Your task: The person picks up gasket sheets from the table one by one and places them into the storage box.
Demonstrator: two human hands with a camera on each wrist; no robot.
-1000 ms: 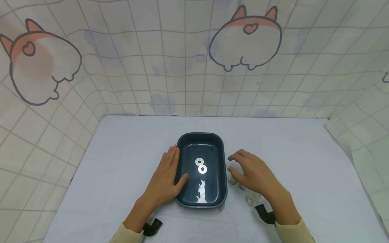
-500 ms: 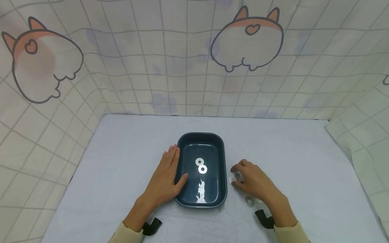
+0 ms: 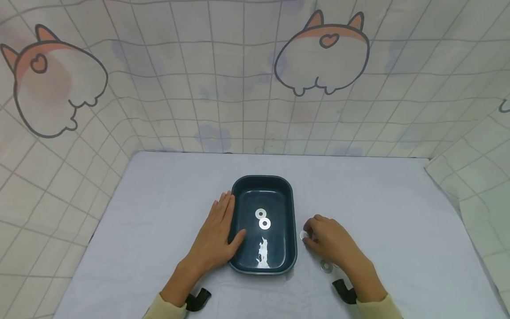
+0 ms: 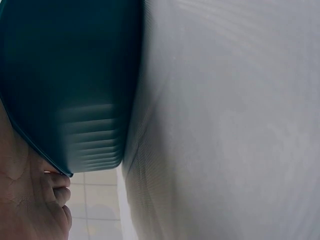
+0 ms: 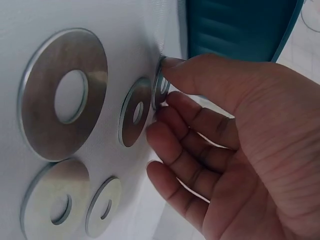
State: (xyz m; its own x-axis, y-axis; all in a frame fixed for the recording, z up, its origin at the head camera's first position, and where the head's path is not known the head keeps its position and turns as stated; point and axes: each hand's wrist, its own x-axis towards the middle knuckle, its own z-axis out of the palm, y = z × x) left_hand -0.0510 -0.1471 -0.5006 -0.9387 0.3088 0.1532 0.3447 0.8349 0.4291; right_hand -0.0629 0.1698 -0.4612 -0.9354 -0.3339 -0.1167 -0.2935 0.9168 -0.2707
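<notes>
A dark teal rectangular tray stands on the white table with two flat metal washers inside. My left hand lies along its left side, fingers straight and thumb over the rim; the left wrist view shows the palm against the tray wall. Right of the tray, my right hand pinches the edges of a washer between thumb and index finger, close on the cloth. More washers lie under and beside this hand: a large one and several others, partly hidden from the head view.
Black curved straps show at both wrists. A grid-patterned curtain with cartoon animals hangs behind and beside the table. Table cloth spreads around the tray.
My right hand has come down and slightly toward me, its thumb and fingers closing in on the washer nearest the tray. The left hand and tray keep their place.
</notes>
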